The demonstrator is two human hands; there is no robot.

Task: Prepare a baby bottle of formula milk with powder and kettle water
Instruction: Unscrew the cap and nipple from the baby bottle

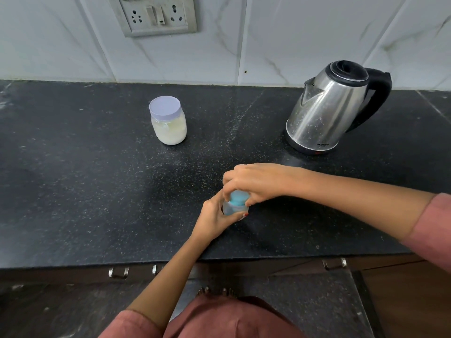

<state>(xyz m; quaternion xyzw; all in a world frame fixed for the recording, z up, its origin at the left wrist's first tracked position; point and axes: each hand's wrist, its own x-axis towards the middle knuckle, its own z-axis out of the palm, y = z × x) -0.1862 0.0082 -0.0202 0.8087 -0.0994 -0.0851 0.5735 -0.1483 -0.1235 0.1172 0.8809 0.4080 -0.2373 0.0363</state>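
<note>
Both hands are on the baby bottle (234, 208), which stands on the dark table (97, 191) near the front edge, a little right of centre. The left hand (216, 217) is wrapped around the clear body, fingers closed on it. The right hand (253, 182) comes over the top, fingertips pinching the blue cap (238, 197). This looks like the unscrewing step, with the bottle not yet open. To do it well, hold the base down firmly with the left hand so it can't skid, and turn only the cap, keeping the bottle upright. The powder jar (169, 123), lid on, waits toward the back edge, left of centre. The steel kettle (334, 107) stands at the back right, lid shut, well apart from the hands. Neither looks touched.
</note>
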